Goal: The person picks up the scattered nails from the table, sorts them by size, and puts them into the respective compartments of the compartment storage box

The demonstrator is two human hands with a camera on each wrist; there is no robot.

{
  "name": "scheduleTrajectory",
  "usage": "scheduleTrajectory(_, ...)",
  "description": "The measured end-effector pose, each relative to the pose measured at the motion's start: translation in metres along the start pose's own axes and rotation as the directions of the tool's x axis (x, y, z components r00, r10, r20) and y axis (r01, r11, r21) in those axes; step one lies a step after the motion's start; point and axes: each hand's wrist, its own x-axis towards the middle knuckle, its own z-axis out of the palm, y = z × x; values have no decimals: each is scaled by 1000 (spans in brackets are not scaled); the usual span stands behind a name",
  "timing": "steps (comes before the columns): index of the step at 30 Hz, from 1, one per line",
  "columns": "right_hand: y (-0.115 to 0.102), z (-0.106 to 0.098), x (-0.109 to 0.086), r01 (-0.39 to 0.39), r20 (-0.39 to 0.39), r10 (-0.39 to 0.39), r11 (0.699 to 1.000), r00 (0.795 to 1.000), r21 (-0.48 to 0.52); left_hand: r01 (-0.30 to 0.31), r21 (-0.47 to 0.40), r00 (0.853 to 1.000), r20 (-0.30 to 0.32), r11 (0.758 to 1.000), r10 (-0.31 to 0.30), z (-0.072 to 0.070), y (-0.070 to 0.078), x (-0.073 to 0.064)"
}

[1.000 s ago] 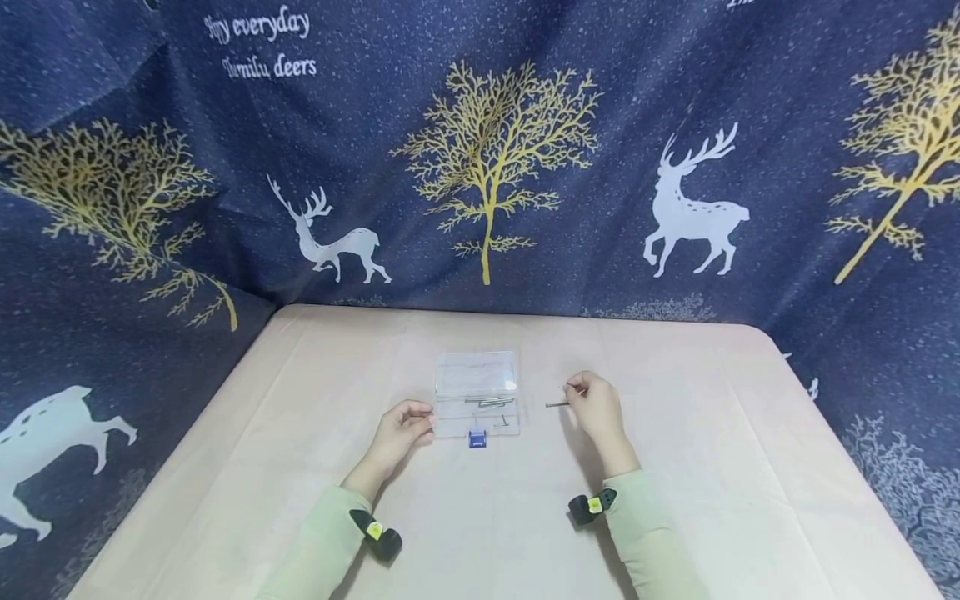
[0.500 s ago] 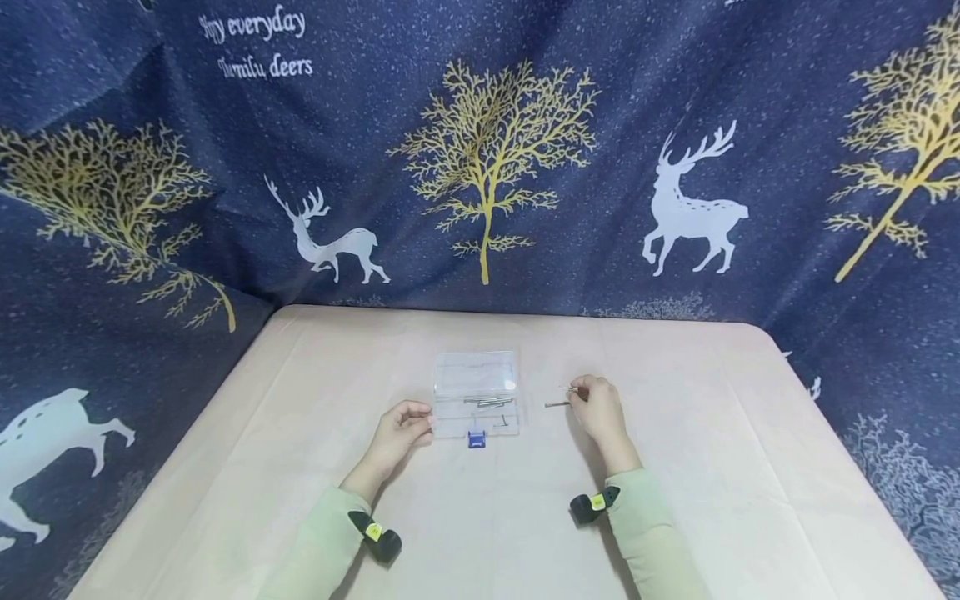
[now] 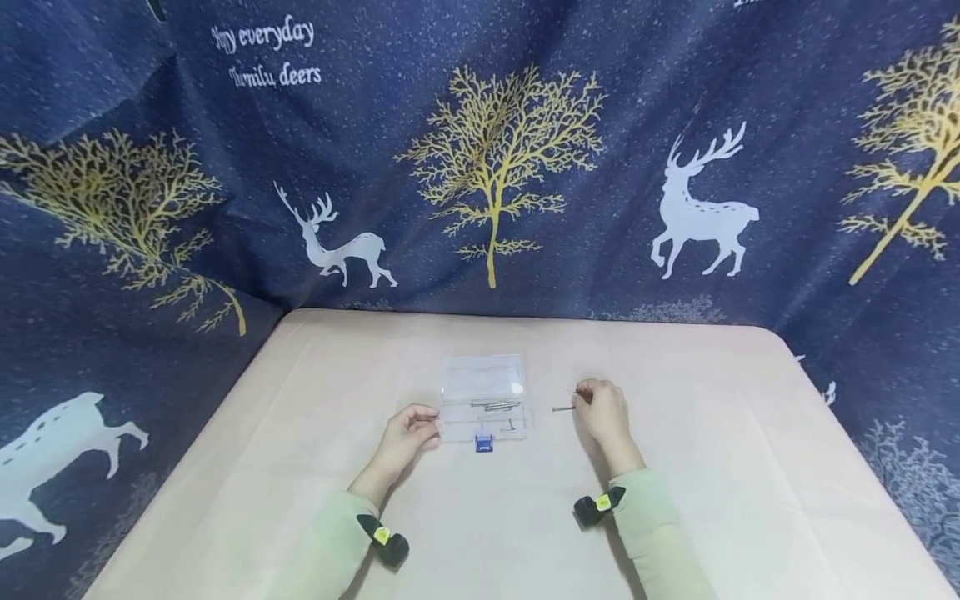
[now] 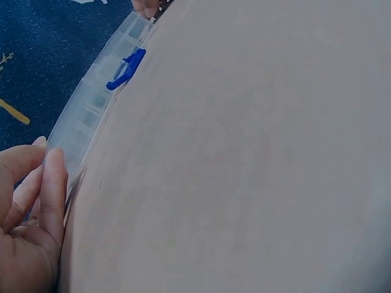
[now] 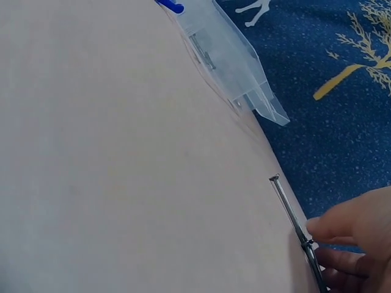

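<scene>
A clear plastic storage box (image 3: pixel 459 433) stands with its lid (image 3: pixel 482 375) raised and its blue latch (image 3: pixel 483 443) facing the front. Several long metal nails (image 3: pixel 497 406) lie in its rear compartment, and a shorter one (image 3: pixel 512 427) at front right. My left hand (image 3: pixel 403 435) holds the box's left end; the left wrist view has the thumb and a finger (image 4: pixel 55 165) at that edge. To the right of the box, my right hand (image 3: pixel 602 412) pinches thin metal nails, one (image 5: pixel 290 210) with its flat head pointing toward the box. The palm side is partly hidden.
A pale cloth covers the table (image 3: pixel 491 517). Behind it hangs a dark blue curtain (image 3: pixel 585 283) with printed deer and trees. Each wrist bears a small black camera, like the one (image 3: pixel 598 507) on the right sleeve.
My right hand has shifted slightly right, and a second thin metal tip shows at its fingertips. The left hand stays at the box. The whole head view has shifted a little.
</scene>
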Motion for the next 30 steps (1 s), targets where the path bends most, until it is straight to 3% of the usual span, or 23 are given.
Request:
scheduleTrajectory(15,-5,-3,11,-36,108,45,996,993,-83,11,25,1000,-20,1000,-11,1,2,1)
scheduleTrajectory(30,-10,-7,12,116,204,-66,962,977,-246,13,-12,1000,-11,1000,-13,-1,1,1)
